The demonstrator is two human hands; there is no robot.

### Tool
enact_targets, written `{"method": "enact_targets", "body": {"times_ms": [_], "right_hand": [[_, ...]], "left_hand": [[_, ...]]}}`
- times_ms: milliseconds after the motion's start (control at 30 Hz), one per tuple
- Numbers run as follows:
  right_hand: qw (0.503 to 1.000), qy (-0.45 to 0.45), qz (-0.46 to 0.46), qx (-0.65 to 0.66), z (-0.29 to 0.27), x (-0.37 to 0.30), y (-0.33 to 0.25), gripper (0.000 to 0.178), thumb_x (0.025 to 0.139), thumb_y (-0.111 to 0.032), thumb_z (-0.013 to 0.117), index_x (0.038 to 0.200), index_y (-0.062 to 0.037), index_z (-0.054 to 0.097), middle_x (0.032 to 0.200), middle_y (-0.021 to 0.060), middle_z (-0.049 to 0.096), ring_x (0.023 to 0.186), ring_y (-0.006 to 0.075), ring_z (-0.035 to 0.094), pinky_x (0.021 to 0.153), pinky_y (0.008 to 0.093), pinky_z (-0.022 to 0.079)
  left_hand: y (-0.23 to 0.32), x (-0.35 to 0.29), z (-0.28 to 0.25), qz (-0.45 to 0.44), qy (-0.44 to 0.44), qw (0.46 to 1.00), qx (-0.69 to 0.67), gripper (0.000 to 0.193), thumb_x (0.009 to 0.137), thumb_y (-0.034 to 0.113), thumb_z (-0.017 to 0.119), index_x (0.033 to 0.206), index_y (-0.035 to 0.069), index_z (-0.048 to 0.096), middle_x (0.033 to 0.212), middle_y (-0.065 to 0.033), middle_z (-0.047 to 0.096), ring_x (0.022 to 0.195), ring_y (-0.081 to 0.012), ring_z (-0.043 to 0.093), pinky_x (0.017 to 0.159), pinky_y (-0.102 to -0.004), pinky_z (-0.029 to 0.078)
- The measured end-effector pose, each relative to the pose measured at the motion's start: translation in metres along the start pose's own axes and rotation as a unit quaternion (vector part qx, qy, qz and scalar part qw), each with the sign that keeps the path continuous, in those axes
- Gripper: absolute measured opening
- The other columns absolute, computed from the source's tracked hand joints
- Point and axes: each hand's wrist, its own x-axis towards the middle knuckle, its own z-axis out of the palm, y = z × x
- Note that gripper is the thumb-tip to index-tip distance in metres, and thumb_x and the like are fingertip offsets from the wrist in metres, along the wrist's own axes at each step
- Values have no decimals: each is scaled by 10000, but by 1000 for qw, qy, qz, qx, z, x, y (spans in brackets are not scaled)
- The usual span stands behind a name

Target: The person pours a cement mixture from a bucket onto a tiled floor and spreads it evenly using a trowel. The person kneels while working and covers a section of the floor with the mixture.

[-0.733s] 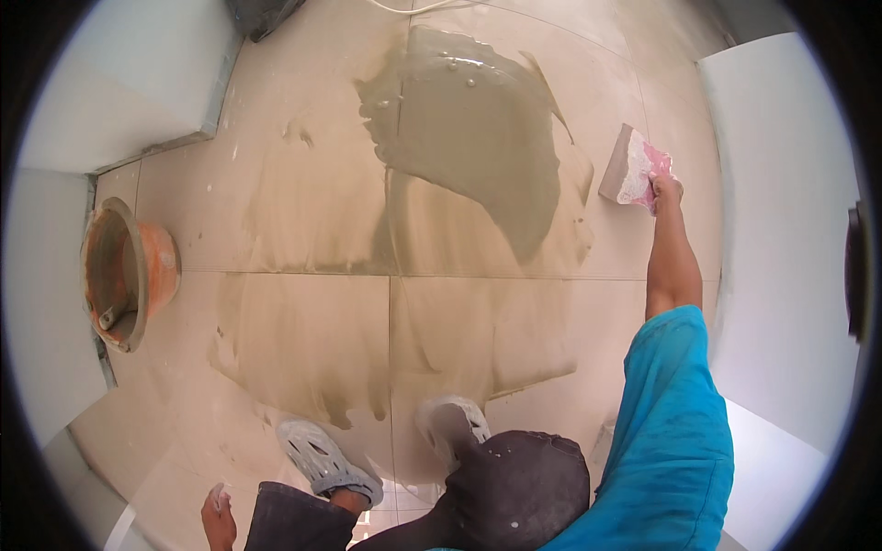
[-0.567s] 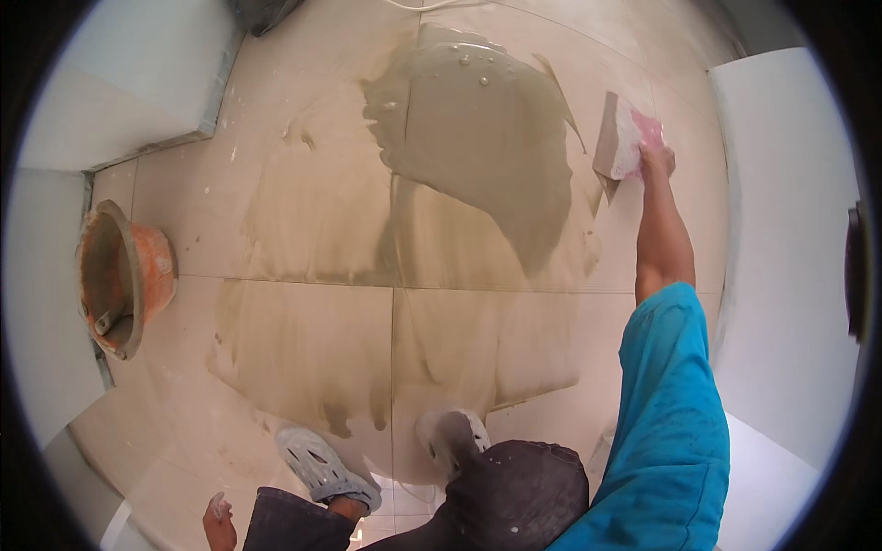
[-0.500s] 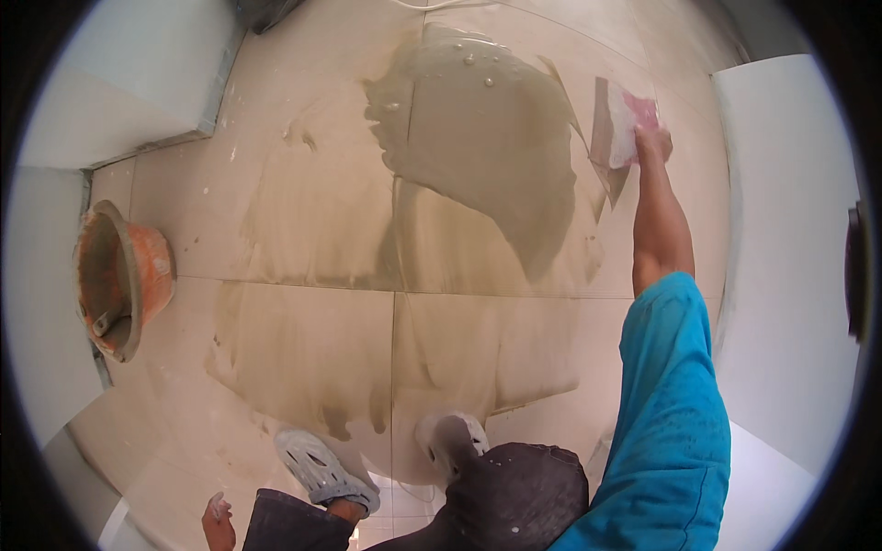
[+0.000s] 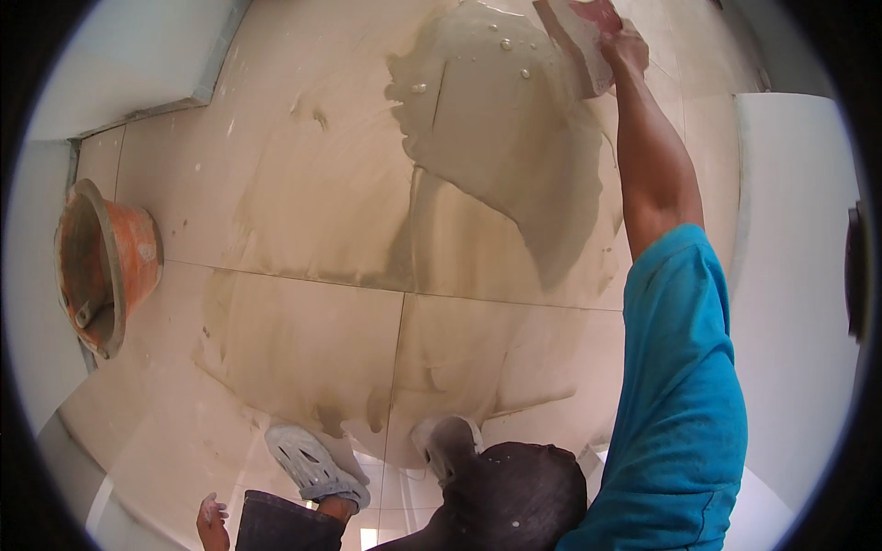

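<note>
My right hand (image 4: 627, 50) is stretched far forward, closed around the pinkish-red grip of a wide, flat grout spreader (image 4: 579, 48). The spreader's pale, smeared blade stands at the right edge of a wet grey-green grout puddle (image 4: 496, 119) with several bubbles on it. A thinner film of grout covers the tiles nearer to me, with dark joint lines showing through. My left hand (image 4: 212, 523) hangs beside my left knee at the lower left. Its fingers are loosely bent, slightly apart and whitish with residue, and nothing shows in them.
An orange bucket (image 4: 138, 253), crusted with grey, stands at the left by the wall, with a tool partly visible inside. White walls or panels flank the floor, one at the right (image 4: 795, 257). My grey clog (image 4: 312, 464) rests on the tiles (image 4: 322, 321).
My right hand has carried the grout spreader farther forward and slightly left, to the puddle's far right edge. The view has shifted a little. My left hand stays low by my knee.
</note>
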Motion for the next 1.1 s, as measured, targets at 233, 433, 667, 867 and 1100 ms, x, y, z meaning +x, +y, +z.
{"method": "enact_targets", "body": {"times_ms": [233, 433, 667, 867, 1100], "right_hand": [[993, 12, -49, 107, -52, -18, -89, 290, 899, -321, 506, 1150, -194, 578, 1130, 150, 623, 1102, 312, 563, 922, 469, 437], [985, 18, -152, 82, -61, -30, -102, 324, 870, -225, 502, 1191, -217, 542, 1078, 133, 644, 1027, 335, 596, 872, 469, 468], [967, 35, -246, 55, -67, -76, -116, 299, 829, -136, 512, 1101, -233, 592, 917, 110, 682, 863, 344, 647, 747, 466, 513], [952, 40, -296, 59, -72, -111, -108, 288, 838, -124, 490, 1083, -229, 599, 872, 95, 676, 820, 305, 659, 698, 445, 524], [952, 33, -285, 106, -95, -136, -99, 249, 846, -145, 501, 1072, -204, 587, 880, 108, 674, 825, 321, 655, 684, 451, 515]], "left_hand": [[-35, 8, 2, 26, 14, 999, -41, 505, 946, 422, 450, 1266, 38, 520, 900, -67, 599, 750, -141, 548, 668, -277, 440], [-7, 2, 5, 34, 37, 998, -27, 524, 950, 449, 425, 1254, 35, 532, 911, -75, 599, 781, -156, 547, 694, -300, 442], [9, 5, 7, 61, 48, 996, -37, 448, 981, 351, 442, 1264, 19, 542, 905, -68, 594, 767, -143, 521, 716, -278, 425], [28, 16, 9, 116, 57, 992, -2, 499, 971, 411, 414, 1258, 22, 541, 925, -97, 612, 788, -182, 552, 750, -315, 446], [42, 31, 6, 183, 54, 981, 37, 514, 972, 432, 403, 1256, 28, 541, 940, -112, 619, 811, -203, 573, 776, -331, 453]]}}
